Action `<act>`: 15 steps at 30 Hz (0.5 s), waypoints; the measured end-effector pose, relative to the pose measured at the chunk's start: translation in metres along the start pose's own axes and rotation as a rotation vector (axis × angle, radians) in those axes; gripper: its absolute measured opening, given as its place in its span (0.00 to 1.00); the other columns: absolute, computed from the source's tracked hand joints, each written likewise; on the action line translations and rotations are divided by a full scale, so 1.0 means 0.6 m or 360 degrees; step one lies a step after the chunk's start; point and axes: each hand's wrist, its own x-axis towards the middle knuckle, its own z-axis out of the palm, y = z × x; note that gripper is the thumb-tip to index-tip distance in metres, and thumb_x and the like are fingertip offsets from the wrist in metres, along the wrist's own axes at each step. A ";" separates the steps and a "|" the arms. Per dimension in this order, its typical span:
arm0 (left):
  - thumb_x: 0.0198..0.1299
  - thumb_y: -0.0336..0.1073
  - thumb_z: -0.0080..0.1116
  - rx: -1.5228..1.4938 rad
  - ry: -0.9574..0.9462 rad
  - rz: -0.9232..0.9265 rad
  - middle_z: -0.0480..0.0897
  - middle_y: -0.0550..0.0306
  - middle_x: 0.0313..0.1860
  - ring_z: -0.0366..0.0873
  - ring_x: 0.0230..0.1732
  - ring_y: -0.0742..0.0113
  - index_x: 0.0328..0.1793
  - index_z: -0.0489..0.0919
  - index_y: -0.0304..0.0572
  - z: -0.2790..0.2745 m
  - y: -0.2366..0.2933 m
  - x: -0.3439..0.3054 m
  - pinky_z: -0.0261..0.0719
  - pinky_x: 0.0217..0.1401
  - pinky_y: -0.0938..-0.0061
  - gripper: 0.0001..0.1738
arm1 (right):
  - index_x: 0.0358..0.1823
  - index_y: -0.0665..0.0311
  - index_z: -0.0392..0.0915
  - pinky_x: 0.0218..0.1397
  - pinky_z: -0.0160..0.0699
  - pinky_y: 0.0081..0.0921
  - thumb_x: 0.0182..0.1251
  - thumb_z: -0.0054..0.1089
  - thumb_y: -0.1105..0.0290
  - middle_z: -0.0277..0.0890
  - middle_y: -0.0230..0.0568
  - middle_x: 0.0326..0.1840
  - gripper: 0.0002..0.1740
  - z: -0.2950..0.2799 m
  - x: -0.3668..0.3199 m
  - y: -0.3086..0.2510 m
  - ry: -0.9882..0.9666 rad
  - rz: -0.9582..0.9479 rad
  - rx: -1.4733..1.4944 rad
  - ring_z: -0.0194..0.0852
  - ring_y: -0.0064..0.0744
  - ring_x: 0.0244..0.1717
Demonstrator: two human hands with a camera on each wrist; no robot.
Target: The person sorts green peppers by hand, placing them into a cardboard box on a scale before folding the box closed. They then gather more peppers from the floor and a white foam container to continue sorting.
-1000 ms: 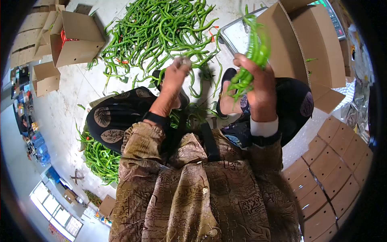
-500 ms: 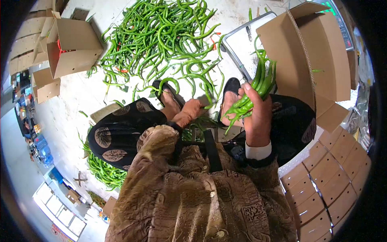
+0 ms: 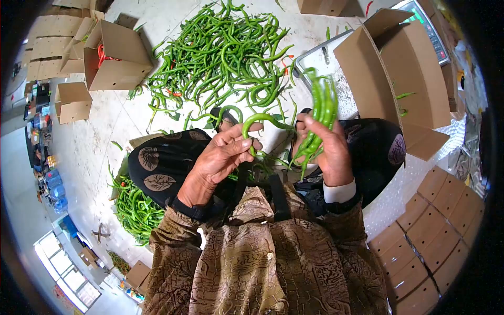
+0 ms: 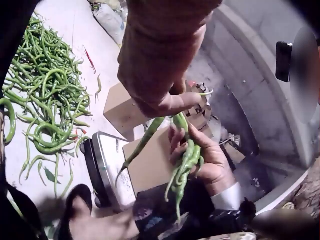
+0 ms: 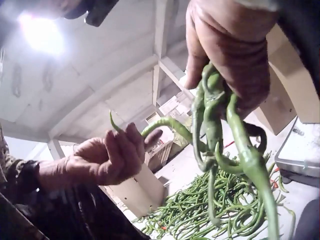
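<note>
In the head view the left hand pinches one curved green pepper between thumb and fingers, its far end reaching toward the right hand. The right hand grips a bunch of long green peppers that stick up past the thumb. From the right wrist, the left hand shows with its pepper bending over to the bunch. The left wrist view has the bunch in the right hand, below the left hand. Whether pepper and bunch touch, I cannot tell.
A large pile of green peppers lies on the floor ahead. An open carton stands at the right by a flat scale. Another carton is at the left, and more peppers lie beside the left knee.
The left hand has risen from low between the feet and moved nearer the chest, now with the curved pepper plainly in its fingers. The right hand keeps its bunch, tilted more upright.
</note>
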 end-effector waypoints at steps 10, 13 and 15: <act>0.69 0.41 0.57 0.0396 0.0017 0.0182 0.82 0.49 0.44 0.80 0.35 0.70 0.69 0.68 0.28 0.058 0.075 -0.061 0.82 0.35 0.81 0.29 | 0.58 0.66 0.75 0.52 0.75 0.21 0.60 0.68 0.75 0.80 0.32 0.49 0.23 0.048 -0.038 0.003 -0.0551 -0.0028 -0.0294 0.76 0.21 0.46; 0.69 0.42 0.54 0.0866 0.0208 0.0547 0.82 0.44 0.47 0.80 0.38 0.68 0.69 0.68 0.28 0.060 0.171 -0.109 0.81 0.43 0.76 0.29 | 0.59 0.65 0.74 0.51 0.75 0.24 0.62 0.65 0.74 0.80 0.35 0.48 0.23 0.032 -0.029 -0.008 -0.0366 0.0101 -0.0021 0.77 0.26 0.45; 0.69 0.42 0.53 0.1084 0.0394 0.0874 0.83 0.49 0.44 0.77 0.38 0.72 0.69 0.70 0.29 0.026 0.236 -0.130 0.77 0.43 0.78 0.28 | 0.58 0.65 0.75 0.50 0.74 0.24 0.62 0.65 0.75 0.80 0.35 0.46 0.22 0.032 -0.021 -0.011 -0.0215 0.0122 -0.0063 0.77 0.25 0.45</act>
